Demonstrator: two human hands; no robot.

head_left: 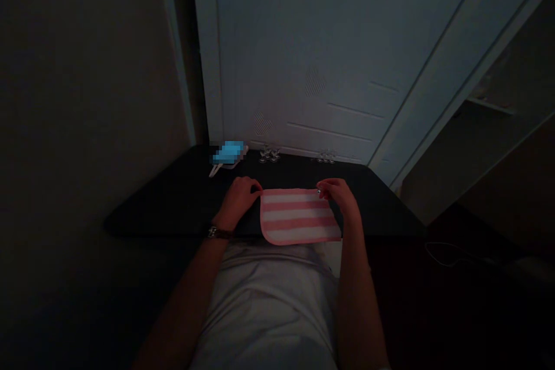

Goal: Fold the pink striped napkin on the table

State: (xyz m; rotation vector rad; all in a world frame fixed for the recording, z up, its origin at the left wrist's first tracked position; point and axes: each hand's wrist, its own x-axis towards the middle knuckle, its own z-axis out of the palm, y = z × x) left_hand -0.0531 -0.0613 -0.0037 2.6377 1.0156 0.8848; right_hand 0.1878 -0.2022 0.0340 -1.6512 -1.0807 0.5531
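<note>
A small cloth point(299, 214) with pink and white stripes and pink edging lies near the front edge of the black tabletop. Its lower left corner is rounded. At the upper left corner, my left hand point(241, 196) pinches the edge between thumb and fingers. My right hand point(340, 193) is closed at the upper right corner, with a tiny shiny spot at its fingertips that is too small to name. Dim light hides the details of both grips.
Small shiny metal pieces point(269, 154) stand in a cluster at the back of the black table point(173, 202), with more metal pieces point(326, 156) to the right. A phone-like device point(229, 153) with a lit, blurred screen sits back left. A pale panel point(303, 40) rises behind.
</note>
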